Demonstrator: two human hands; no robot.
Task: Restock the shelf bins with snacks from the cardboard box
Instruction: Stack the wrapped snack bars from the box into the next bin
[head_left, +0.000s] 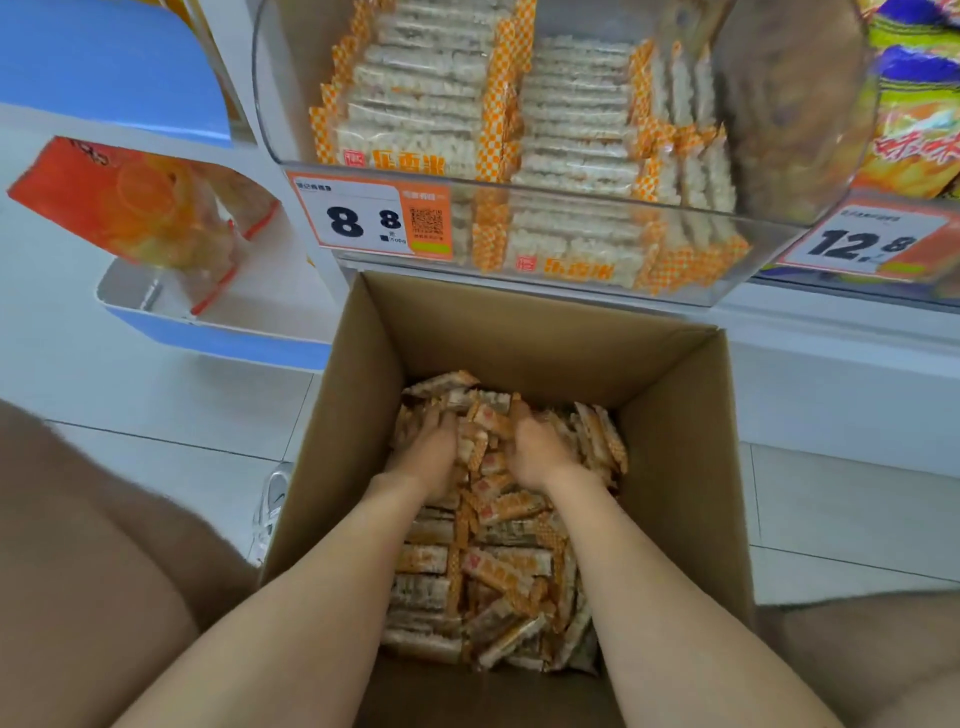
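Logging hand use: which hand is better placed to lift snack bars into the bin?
Probably right: the left hand and right hand both rest on the bars, but the right is nearer the bin's emptier side.

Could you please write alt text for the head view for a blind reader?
The left hand and right hand dig into loose orange-and-white wrapped snack bars inside an open brown cardboard box, beneath a clear plastic shelf bin stacked with matching bars.

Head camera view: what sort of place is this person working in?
Most likely a shop's snack aisle. A clear shelf bin holds rows of wrapped snack bars, price tags are stuck on the bin fronts, and an open cardboard box of the same bars sits on the floor below.
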